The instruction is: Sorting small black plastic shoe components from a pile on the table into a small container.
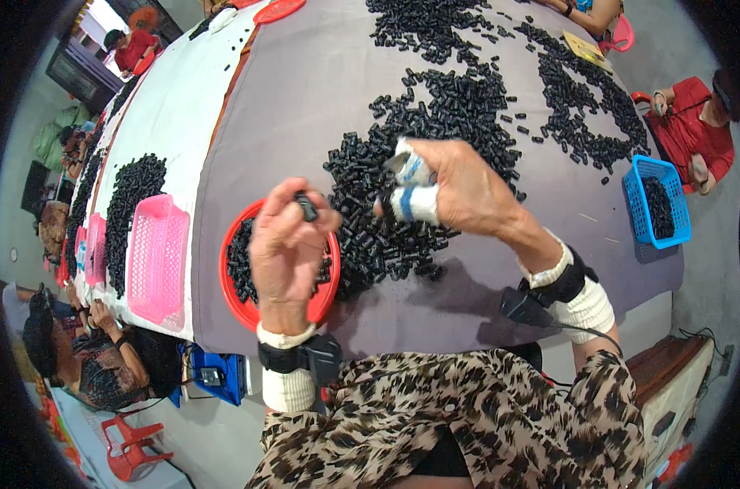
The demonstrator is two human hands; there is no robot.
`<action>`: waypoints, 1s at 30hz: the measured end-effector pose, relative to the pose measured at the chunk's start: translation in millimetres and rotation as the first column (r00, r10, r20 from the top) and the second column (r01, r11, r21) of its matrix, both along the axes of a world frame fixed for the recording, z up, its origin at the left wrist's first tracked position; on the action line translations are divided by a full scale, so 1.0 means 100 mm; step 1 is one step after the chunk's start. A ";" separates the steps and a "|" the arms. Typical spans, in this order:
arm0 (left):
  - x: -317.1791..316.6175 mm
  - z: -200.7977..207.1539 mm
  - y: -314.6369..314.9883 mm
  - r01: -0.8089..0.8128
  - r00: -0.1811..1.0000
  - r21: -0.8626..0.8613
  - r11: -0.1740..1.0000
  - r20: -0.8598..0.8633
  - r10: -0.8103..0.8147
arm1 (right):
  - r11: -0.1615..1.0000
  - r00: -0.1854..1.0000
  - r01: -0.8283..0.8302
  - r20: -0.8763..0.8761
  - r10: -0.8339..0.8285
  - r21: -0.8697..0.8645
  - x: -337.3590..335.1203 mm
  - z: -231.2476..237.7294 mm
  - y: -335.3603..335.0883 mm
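Observation:
My left hand [287, 244] is raised over a round red tray [235, 301] and pinches a small black tube piece [307, 206] between thumb and fingers. The tray holds several more black pieces. My right hand [455, 191], with white and blue tape wrapped on two fingers, reaches into a big pile of black tube pieces [435, 122] on the grey tablecloth [304, 98]; its fingertips touch the pile, and whether they pinch a piece is hidden. Both wrists wear white cuffs and black strapped devices.
A pink basket [158, 257] lies left of the red tray on a white cloth with another black pile. A blue basket [658, 200] of pieces sits at the table's right edge. Other people sit around the table, at the right, lower left and far left.

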State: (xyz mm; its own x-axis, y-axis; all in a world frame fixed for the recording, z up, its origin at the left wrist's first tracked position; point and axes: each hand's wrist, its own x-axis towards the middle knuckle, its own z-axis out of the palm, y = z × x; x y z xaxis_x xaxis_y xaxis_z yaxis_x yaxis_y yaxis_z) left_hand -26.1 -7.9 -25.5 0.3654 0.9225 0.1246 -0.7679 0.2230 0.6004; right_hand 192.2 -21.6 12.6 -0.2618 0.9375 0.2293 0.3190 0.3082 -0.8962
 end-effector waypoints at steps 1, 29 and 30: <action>-0.12 0.00 0.01 -0.156 0.966 0.014 0.988 -0.205 0.155 | 0.999 0.999 0.035 0.031 -0.035 0.014 0.05 0.00 0.02; 0.73 -1.09 0.01 0.530 0.007 0.692 0.490 -0.581 0.814 | 0.937 0.995 0.093 0.013 -0.094 -0.336 0.43 -0.54 -0.01; 0.73 -1.08 0.02 0.528 0.010 0.696 0.486 -0.577 0.816 | 0.939 0.995 0.095 0.017 -0.095 -0.332 0.43 -0.56 -0.01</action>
State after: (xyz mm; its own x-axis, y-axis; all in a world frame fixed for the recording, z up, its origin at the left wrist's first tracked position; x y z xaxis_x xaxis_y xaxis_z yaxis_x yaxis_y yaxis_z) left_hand 46.7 -6.2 -133.1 0.5969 0.7075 0.3783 0.6196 -0.7061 0.3429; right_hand 234.9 -22.5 -43.1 -0.1674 0.9809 -0.0989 0.3325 -0.0383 -0.9423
